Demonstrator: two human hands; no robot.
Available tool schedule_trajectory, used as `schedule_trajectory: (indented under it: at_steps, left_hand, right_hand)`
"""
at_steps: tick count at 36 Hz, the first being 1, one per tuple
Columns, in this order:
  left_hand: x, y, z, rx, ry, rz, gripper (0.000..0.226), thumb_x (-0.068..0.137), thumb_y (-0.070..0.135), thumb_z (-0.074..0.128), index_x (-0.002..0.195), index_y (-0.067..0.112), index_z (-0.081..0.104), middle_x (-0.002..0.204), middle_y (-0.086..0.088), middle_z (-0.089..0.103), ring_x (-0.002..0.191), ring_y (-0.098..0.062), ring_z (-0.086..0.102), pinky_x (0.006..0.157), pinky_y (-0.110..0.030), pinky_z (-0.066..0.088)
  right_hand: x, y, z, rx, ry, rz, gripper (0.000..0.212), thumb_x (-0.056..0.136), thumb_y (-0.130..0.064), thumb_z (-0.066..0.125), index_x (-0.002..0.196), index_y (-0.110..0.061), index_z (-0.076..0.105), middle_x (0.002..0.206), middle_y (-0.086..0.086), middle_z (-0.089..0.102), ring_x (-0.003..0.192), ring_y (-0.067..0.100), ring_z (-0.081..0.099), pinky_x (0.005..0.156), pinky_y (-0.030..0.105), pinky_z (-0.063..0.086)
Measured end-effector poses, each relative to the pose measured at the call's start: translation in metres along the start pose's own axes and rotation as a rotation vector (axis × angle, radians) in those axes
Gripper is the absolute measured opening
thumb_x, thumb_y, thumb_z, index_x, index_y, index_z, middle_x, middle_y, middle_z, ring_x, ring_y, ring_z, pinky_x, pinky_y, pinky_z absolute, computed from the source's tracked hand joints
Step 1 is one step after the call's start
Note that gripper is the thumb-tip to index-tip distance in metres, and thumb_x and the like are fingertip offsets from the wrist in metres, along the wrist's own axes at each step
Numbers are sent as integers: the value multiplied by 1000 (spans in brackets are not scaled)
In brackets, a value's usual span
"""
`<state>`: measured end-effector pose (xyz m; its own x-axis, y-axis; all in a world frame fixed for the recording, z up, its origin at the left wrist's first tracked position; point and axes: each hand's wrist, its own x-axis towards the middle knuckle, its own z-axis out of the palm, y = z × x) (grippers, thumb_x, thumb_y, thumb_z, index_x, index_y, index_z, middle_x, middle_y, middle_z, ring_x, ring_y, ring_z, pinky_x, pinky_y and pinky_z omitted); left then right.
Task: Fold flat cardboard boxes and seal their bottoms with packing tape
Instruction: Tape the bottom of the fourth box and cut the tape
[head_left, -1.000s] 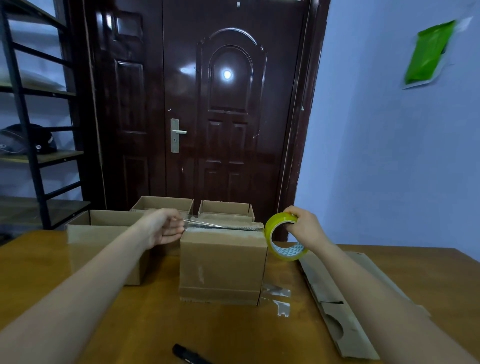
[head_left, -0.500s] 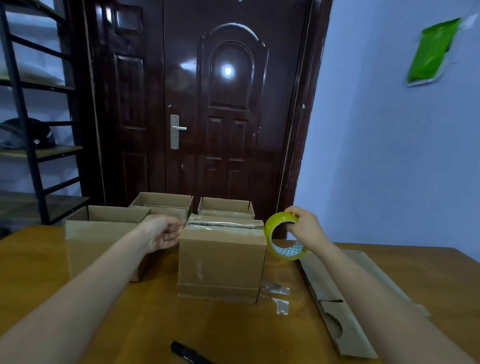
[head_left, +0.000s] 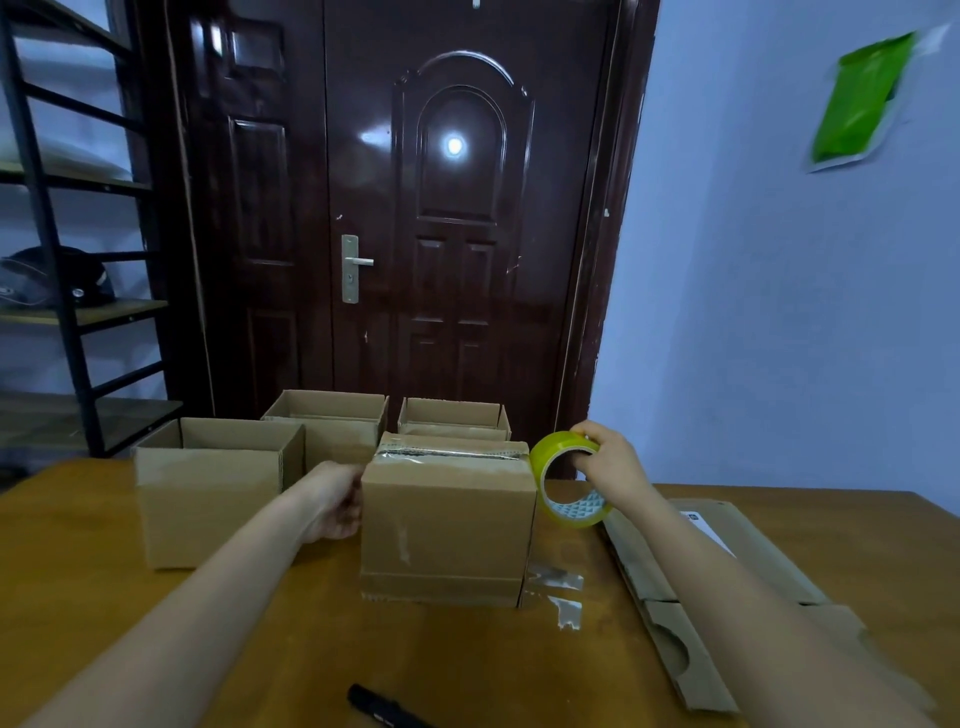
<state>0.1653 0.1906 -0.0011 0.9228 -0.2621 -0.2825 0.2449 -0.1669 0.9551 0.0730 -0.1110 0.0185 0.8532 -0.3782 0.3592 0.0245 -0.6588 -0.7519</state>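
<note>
**Tape strip laid across box top**

While the left hand rests flat against the closed brown cardboard box, its fingers hidden behind that wall, the right hand grips the yellow-green packing tape roll, fingers curled over the rim, just right of the box's top edge.

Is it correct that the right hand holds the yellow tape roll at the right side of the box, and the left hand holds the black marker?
Not quite. In the head view, the left hand presses against the box; the black marker lies untouched on the table. The right hand does hold the tape roll.
</note>
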Motion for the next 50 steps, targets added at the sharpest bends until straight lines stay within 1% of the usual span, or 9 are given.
schedule_trajectory:
  at_steps: [3,5,9,20,24,31,34,40,50]
  left_hand:
    - [5,-5,4,14,46,16,29,101,27,41,81,9,52,60,-5,41,57,-17,40,57,-28,36]
    - [5,-4,7,48,79,52,19,101,24,42,104,8,52,62,-7,45,58,-17,42,54,-27,38]
    - [-5,-4,7,256,109,105,39,101,22,38,139,16,32,102,-12,54,78,-20,53,52,-32,50]
    - [-24,-8,9,452,140,168,34,100,8,35,133,13,41,102,-12,54,75,-22,57,60,-37,58]
    - [-30,-1,2,316,166,173,20,100,5,35,106,10,53,93,-14,60,73,-23,61,70,-42,59]
    - [-34,35,0,426,440,544,35,102,24,35,125,5,54,125,-14,58,114,-29,52,95,-36,40]
    - [-39,42,12,686,267,705,44,103,29,33,142,10,41,149,-6,39,138,-22,33,112,-34,24]
    - [-19,34,27,1336,13,488,56,102,46,11,152,21,14,160,6,8,147,-15,5,119,-39,4]
    - [-13,37,26,1420,-56,441,50,101,47,8,150,38,7,160,8,7,147,-17,4,117,-43,1]
  right_hand:
    - [-2,4,1,24,2,11,23,85,4,58,83,-19,60,73,0,59,66,13,53,58,22,40]
    - [-3,8,2,45,2,23,24,85,3,58,82,-20,60,76,2,60,71,15,56,63,25,43]
    - [-7,11,5,96,-1,47,24,85,3,58,83,-20,60,82,5,62,79,19,57,71,32,46]
    - [-18,11,7,156,3,81,25,86,2,54,82,-22,59,83,5,61,79,18,55,71,31,44]
    - [-18,7,5,196,1,67,22,86,4,53,83,-16,59,79,3,58,76,17,52,68,29,40]
    - [-21,0,18,229,-2,66,22,87,2,53,82,-19,60,79,1,59,77,16,53,71,31,41]
    - [-24,-6,27,255,-10,76,20,88,1,52,84,-17,60,78,0,58,75,13,52,67,26,40]
    - [-30,-13,37,265,-26,96,17,86,2,52,88,-13,59,81,5,56,74,14,51,63,25,39]
    - [-33,-9,37,232,-39,88,16,86,0,52,88,-14,58,80,4,56,73,14,51,62,25,39]
